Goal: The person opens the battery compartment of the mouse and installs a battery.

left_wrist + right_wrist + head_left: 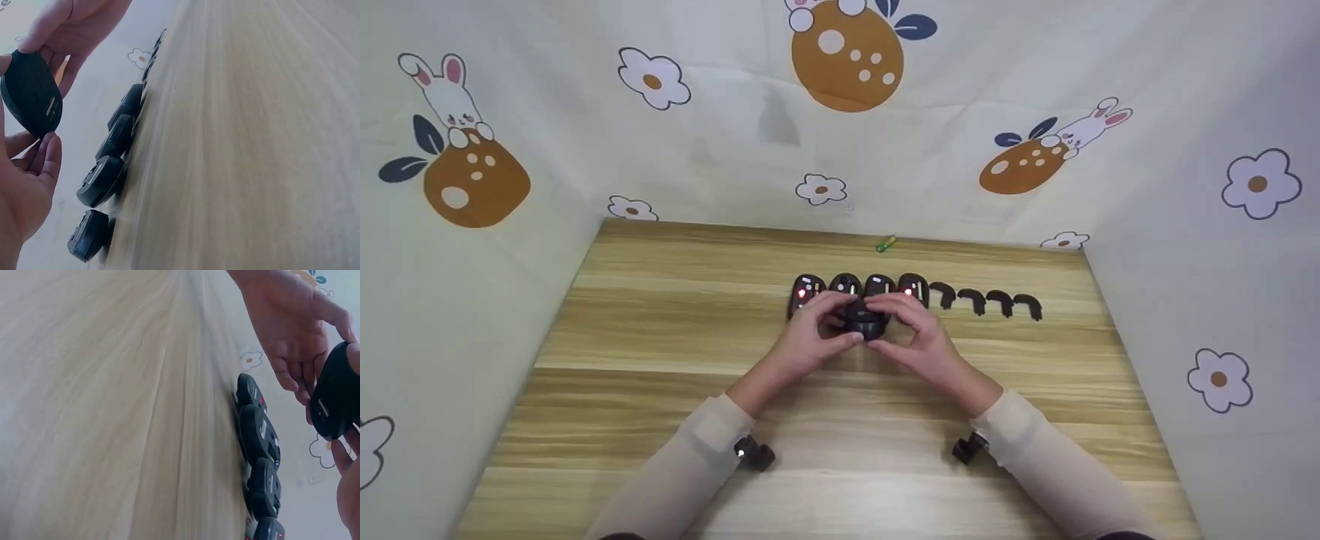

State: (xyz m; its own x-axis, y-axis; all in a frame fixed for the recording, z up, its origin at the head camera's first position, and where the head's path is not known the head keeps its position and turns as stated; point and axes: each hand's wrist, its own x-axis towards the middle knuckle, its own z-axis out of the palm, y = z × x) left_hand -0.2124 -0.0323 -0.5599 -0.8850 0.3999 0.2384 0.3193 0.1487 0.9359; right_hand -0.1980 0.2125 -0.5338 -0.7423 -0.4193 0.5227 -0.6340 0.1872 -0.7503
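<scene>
Both hands hold one black computer mouse [864, 328] between them, raised above the table, as the wrist views show. My left hand [804, 341] pinches it from the left, thumb at the near edge and fingers at the far side. From the right, my right hand [928, 343] grips it the same way. In the left wrist view, the face of the held mouse [34, 93] bears a small pale mark near one end. Just beyond the hands, several more black mice [808, 289] stand side by side in a row, some with a red light glowing.
Right of the mice lie several thin, curved black pieces [973, 300] in a line. A small green battery-like cylinder [886, 244] rests near the table's back edge. Printed fabric walls [720, 150] enclose the wooden table [660, 315] at the back and sides.
</scene>
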